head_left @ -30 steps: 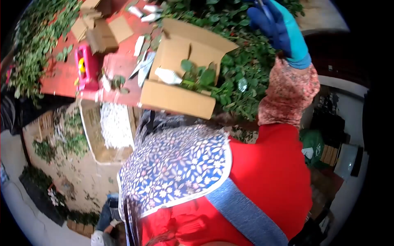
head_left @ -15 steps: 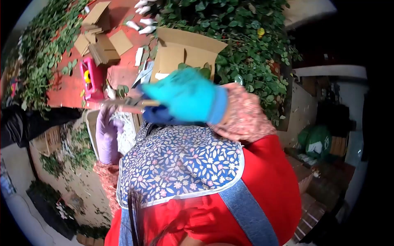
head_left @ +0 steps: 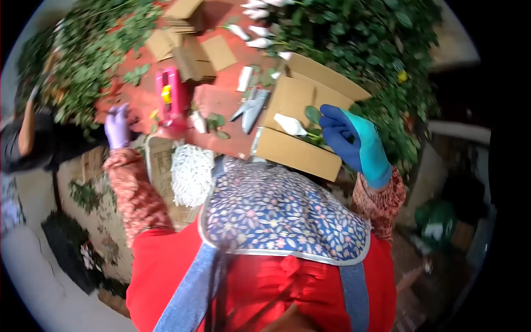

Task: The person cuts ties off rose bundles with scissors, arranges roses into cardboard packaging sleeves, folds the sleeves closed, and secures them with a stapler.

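My left hand [head_left: 118, 128], in a purple glove, is raised at the table's front edge, left of the pink tape dispenser [head_left: 171, 99]. Its fingers point upward and apart, with nothing visible in them. At the right side of an open cardboard box [head_left: 298, 154], my right hand [head_left: 358, 141] wears a teal and dark blue glove. Its fingers are loosely bent and apart, close to a green leaf [head_left: 312, 114]. In the box lies a white-wrapped flower bud [head_left: 290, 124], its leafy stem running toward this hand. Another wrapped bud [head_left: 198, 122] rests on the red table.
Grey clippers [head_left: 251, 109] lie left of the box. Stacked cardboard pieces [head_left: 193, 58] sit farther back, near several wrapped buds [head_left: 259, 30]. Leafy stems [head_left: 359, 39] bank both sides. A bin with white strips [head_left: 191, 174] stands below the table edge. Another person's arm [head_left: 26, 127] shows at left.
My hands have moved apart: the right one went right to the box, the left one left. The blurred brown strip between them is no longer visible. The view has shifted, revealing the bud in the box.
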A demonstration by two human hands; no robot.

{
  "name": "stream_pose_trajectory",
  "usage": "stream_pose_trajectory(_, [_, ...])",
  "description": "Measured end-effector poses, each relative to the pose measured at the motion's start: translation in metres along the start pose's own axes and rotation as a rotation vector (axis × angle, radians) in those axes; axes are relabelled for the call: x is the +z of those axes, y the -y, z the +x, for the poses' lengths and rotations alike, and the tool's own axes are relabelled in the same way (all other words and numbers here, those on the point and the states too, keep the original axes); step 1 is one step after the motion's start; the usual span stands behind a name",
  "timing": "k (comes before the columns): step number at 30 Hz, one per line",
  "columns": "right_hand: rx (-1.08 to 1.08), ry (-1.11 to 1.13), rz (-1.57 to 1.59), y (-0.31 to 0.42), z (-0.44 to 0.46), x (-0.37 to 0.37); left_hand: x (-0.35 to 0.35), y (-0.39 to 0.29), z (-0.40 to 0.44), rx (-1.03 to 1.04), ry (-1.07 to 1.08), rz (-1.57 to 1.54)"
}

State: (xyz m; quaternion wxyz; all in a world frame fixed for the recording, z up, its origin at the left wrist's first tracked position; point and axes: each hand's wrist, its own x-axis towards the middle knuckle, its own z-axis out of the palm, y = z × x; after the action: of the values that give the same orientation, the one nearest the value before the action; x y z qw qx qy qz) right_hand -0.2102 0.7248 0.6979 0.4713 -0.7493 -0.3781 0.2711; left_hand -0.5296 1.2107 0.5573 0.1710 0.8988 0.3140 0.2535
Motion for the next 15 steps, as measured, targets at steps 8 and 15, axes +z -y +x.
stream_pose_trajectory(8, [0.019, 0.075, -0.524, -0.013, -0.032, -0.033, 0.07, 0.131, 0.016, -0.563, 0.367, 0.542])
stream_pose_trajectory(15, [-0.096, 0.257, -0.619, -0.024, -0.011, -0.011, 0.066, 0.142, 0.025, -0.441, 0.641, 0.174])
